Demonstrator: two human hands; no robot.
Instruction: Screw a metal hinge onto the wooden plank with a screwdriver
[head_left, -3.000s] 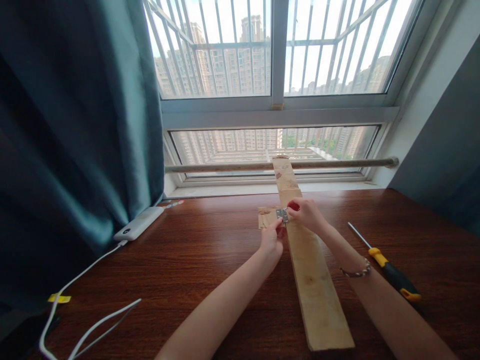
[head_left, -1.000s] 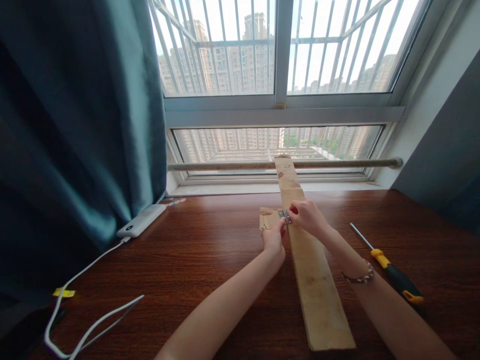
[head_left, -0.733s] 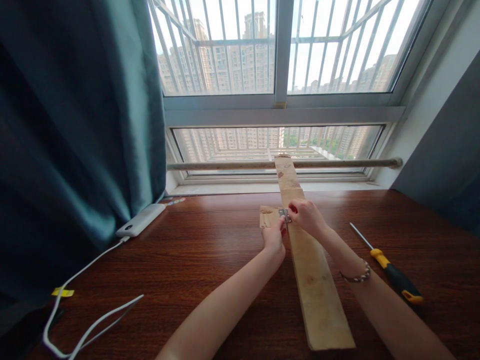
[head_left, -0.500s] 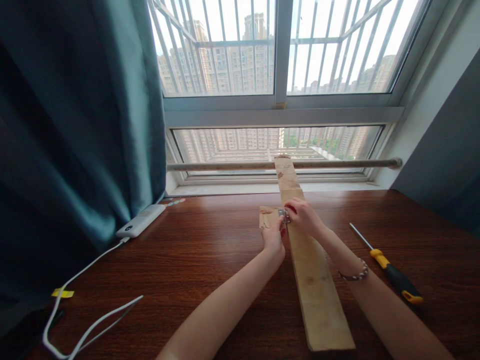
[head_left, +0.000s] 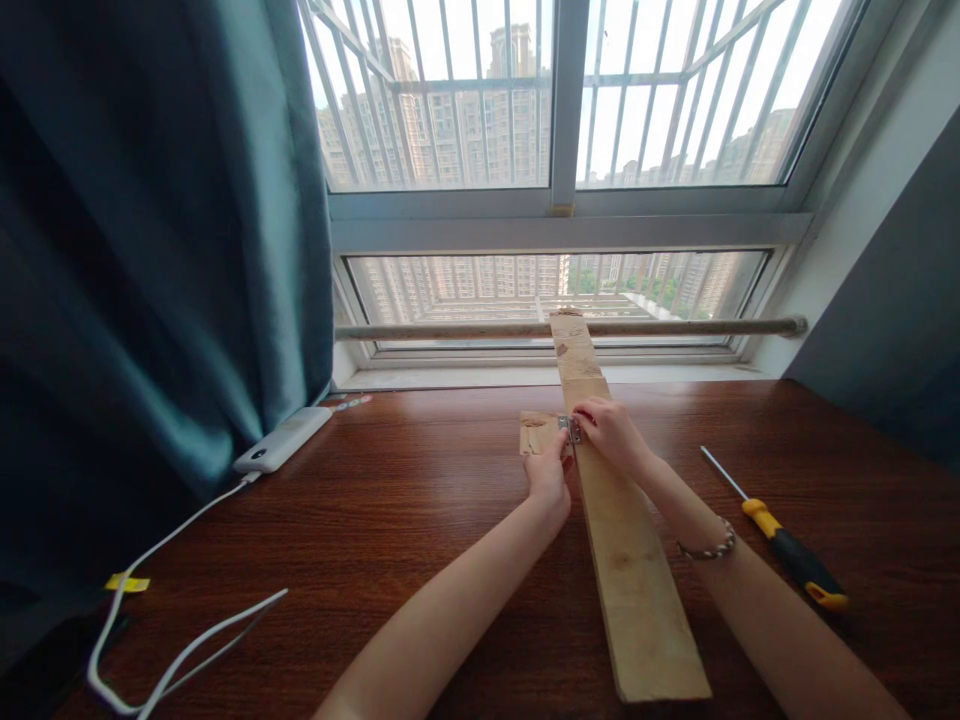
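A small metal hinge (head_left: 565,424) bridges a short wooden block (head_left: 535,432) and a long pale wooden board (head_left: 637,575) lying lengthwise on the table. My left hand (head_left: 549,480) is closed on the block's near right corner, its thumb against the left hinge leaf; its other fingers are mostly hidden. From the right, my right hand (head_left: 609,432) reaches across the board, fingertips pinched together at the right hinge leaf. Whether a small screw is between those fingertips cannot be seen. The block sits against the board's left edge.
On the right of the brown table (head_left: 420,470) lies a yellow-and-black screwdriver (head_left: 795,555). A white power bank (head_left: 283,440) with a white cable (head_left: 180,515) is at left, beside a dark blue curtain (head_left: 247,250). Behind the table runs a horizontal pipe (head_left: 465,331) before the window.
My right fingertips have shifted very slightly away from the middle of the hinge, and more of its metal shows. My left hand keeps its hold; the board and block stay in place.
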